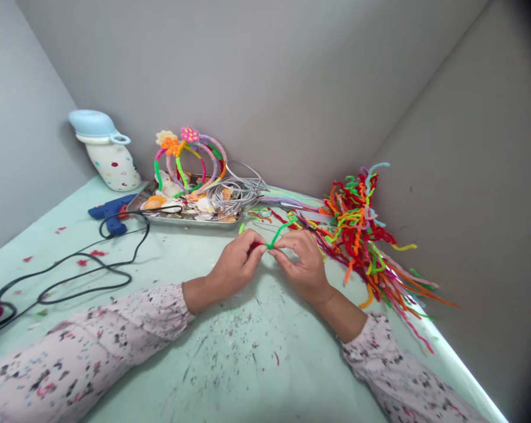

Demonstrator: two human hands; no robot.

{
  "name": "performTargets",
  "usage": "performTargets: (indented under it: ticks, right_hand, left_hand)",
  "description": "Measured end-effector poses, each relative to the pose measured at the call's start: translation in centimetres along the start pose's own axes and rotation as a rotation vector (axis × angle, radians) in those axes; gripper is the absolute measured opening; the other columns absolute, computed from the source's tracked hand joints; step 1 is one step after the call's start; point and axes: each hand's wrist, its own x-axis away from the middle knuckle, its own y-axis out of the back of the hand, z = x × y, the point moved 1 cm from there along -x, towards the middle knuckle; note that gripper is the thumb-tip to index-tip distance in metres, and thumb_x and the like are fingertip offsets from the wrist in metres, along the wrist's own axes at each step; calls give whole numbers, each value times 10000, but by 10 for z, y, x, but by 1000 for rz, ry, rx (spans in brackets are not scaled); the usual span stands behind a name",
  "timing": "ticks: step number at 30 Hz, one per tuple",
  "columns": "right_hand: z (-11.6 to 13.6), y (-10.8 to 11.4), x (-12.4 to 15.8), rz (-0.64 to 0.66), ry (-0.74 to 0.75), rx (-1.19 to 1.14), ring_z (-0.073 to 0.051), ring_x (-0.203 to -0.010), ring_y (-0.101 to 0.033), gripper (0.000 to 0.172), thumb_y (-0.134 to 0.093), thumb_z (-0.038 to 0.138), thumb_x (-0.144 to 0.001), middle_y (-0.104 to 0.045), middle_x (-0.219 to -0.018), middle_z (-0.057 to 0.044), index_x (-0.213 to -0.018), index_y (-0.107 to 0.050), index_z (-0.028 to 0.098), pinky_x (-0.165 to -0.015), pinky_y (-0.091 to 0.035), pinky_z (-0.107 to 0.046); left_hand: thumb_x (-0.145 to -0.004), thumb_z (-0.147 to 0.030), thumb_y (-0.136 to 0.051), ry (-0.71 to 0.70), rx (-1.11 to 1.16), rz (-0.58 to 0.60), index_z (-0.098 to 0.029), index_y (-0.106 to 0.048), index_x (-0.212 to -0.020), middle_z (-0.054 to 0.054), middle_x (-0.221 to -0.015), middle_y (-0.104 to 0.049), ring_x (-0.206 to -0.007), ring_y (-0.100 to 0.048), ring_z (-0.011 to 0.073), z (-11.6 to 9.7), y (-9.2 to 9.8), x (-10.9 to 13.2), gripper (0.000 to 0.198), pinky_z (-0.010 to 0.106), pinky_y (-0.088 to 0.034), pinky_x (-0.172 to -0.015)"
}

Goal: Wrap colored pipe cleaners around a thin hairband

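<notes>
Above the middle of the table, my left hand (239,261) and my right hand (304,263) meet with fingertips nearly touching. Both are closed in a pinch on a green pipe cleaner (281,232), whose free end sticks up and to the right. A bit of red shows between my left thumb and forefinger; its full shape is hidden by the fingers. Just beyond my right hand spreads a big heap of loose pipe cleaners (357,223) in red, orange, green, pink and yellow.
Behind my left hand a metal tray (190,222) carries pipe-cleaner headbands (212,147) with flowers and a coil of grey wire (239,194). A blue glue gun (113,212) with a looping black cord (71,255) lies left, before a white bottle (113,164). Grey walls enclose the table.
</notes>
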Motion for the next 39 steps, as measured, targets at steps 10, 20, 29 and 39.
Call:
performTargets:
  ticks: [10,20,29,39]
  right_hand:
    - [-1,0,0,-19,25,50,-205,-848,-592,60,-660,255,-826,-661,-854,-22,-884,-652,267,-808,-429,-387]
    - [-2,1,1,-17,35,31,-204,-842,-578,78,-656,237,-824,-654,-855,-22,-893,-660,275,-797,-416,-382]
    - [0,1,1,-3,26,60,-206,-839,-581,68,-640,253,-837,-662,-866,-28,-899,-663,271,-805,-420,-389]
    - [1,1,1,49,12,65,-207,-857,-573,49,-614,252,-857,-660,-867,-27,-902,-631,258,-810,-402,-384]
  left_hand:
    - [-910,-242,-456,-16,-19,9,-158,-542,-861,11,-761,-542,-702,-490,134,0,0,-1,129,270,-392,-660]
    - [-908,-232,-459,-30,-24,-2,-162,-540,-852,7,-758,-540,-696,-487,131,-1,1,-1,121,267,-390,-652]
    - [-910,-222,-451,-56,-33,3,-172,-538,-860,17,-790,-550,-730,-501,143,-2,1,-1,112,277,-400,-680]
    - [-910,-201,-452,-92,-59,5,-171,-535,-859,19,-798,-545,-739,-497,144,-2,1,-1,102,275,-400,-687]
